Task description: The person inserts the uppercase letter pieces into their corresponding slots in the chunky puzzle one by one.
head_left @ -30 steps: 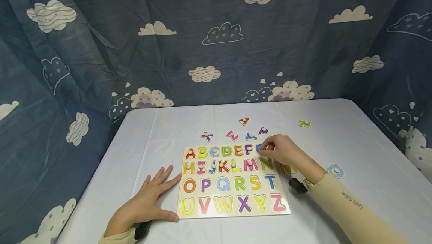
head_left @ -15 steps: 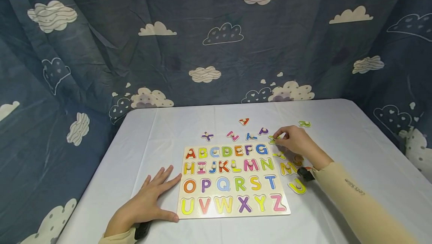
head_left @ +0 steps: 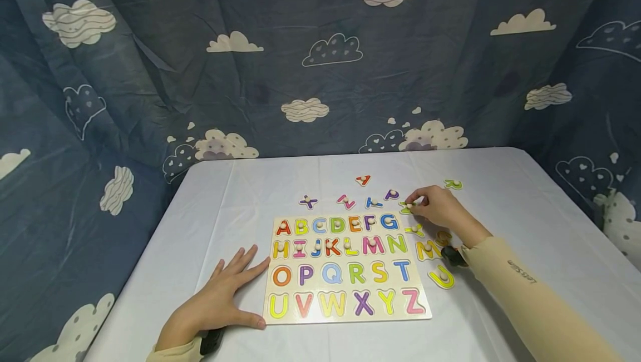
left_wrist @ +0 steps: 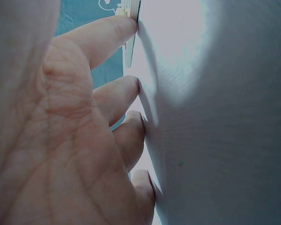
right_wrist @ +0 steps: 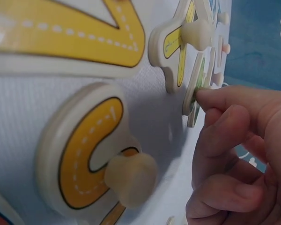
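A wooden alphabet puzzle board (head_left: 320, 317) lies on the white table. Its top row and most of its second row hold knobbed letter pieces; the lower rows show printed letters without knobs. My left hand (head_left: 222, 289) rests spread on the cloth, thumb and index finger touching the board's left edge. In the left wrist view, that hand's fingertips (left_wrist: 131, 86) press on the cloth. Beyond the board's top right corner, my right hand (head_left: 435, 209) pinches a green letter piece (head_left: 404, 209). In the right wrist view the fingers hide part of this piece (right_wrist: 194, 89).
Behind the board lie a purple X (head_left: 307, 202), pink Z (head_left: 345, 201), blue T (head_left: 373, 202), purple P (head_left: 392, 194) and a red piece (head_left: 363, 180). A green R (head_left: 453, 184), yellow Y (head_left: 414, 230), orange S (head_left: 443, 238) and yellow U (head_left: 442, 277) lie to the right.
My right hand has let go of the blue G, now visible in the top row, and moved right to the green piece. Its sleeve now covers a blue ring-shaped piece. The left hand stays put.
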`<state>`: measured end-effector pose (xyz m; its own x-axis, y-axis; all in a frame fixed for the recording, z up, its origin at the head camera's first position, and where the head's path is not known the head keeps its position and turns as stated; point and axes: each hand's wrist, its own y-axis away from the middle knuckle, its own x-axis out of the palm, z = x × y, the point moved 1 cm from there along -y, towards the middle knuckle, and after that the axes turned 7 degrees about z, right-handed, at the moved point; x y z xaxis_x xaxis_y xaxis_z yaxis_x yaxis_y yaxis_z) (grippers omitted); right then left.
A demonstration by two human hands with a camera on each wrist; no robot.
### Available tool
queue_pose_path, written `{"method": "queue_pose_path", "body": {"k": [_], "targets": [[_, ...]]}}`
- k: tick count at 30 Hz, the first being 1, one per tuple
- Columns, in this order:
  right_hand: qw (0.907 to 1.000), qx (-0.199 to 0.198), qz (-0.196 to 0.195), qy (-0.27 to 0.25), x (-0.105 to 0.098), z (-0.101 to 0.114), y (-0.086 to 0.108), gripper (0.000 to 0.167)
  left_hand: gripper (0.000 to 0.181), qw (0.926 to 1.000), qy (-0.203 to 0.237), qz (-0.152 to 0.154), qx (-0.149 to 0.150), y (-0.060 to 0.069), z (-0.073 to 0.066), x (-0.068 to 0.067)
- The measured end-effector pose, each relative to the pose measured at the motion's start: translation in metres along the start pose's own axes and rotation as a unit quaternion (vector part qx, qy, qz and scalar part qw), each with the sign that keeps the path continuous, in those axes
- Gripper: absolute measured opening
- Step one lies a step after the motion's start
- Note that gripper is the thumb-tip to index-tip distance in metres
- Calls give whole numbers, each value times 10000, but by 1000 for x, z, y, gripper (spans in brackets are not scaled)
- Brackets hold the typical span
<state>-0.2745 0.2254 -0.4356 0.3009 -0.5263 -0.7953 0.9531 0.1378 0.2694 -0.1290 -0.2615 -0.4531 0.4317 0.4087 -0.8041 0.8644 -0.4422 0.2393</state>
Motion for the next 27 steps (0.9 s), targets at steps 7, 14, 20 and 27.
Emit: {"method": "queue_pose_path", "body": {"k": [7,14,20,27], "targets": [[9999,-50,62,130,0,4,4,22,123,10000,-4,23,-3,0,0,0],[9996,132,7,254,2,4,6,22,122,10000,-13,25,23,0,0,0],[9996,90,-10,273,2,1,5,22,122,10000,-27,27,27,0,1,0],[9995,-49,-38,318,3,1,7,19,123,10000,-27,28,58,0,1,0]]}}
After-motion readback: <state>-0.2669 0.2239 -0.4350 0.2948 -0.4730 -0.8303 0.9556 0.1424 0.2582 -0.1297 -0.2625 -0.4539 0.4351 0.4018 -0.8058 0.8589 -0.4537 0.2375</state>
